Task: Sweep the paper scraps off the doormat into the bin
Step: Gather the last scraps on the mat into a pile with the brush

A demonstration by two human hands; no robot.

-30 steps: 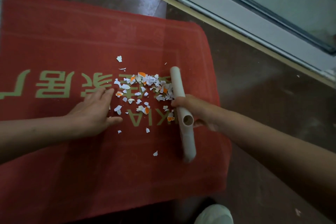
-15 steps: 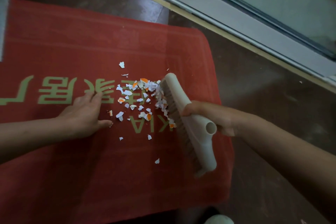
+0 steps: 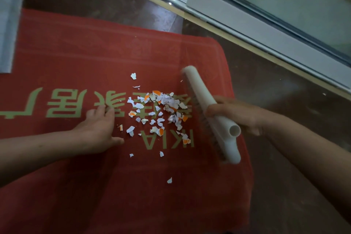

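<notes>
A red doormat (image 3: 95, 59) with pale green lettering covers most of the floor in view. White and orange paper scraps (image 3: 161, 112) lie in a loose heap near its right half, with several strays around it. My right hand (image 3: 233, 114) grips a white brush head (image 3: 207, 112) with dark bristles, tilted up just right of the heap. My left hand (image 3: 98, 129) rests flat on the mat, left of the scraps, fingers spread. No bin is in view.
A white sliding door frame (image 3: 266, 30) with glass runs diagonally across the upper right. Dark brown floor (image 3: 284, 100) lies right of the mat. A pale grey flat object (image 3: 7, 30) overlaps the mat's upper left corner.
The brush has tipped and drawn back to the right, away from the heap, leaving the scraps bunched. My left hand has slid slightly left on the mat.
</notes>
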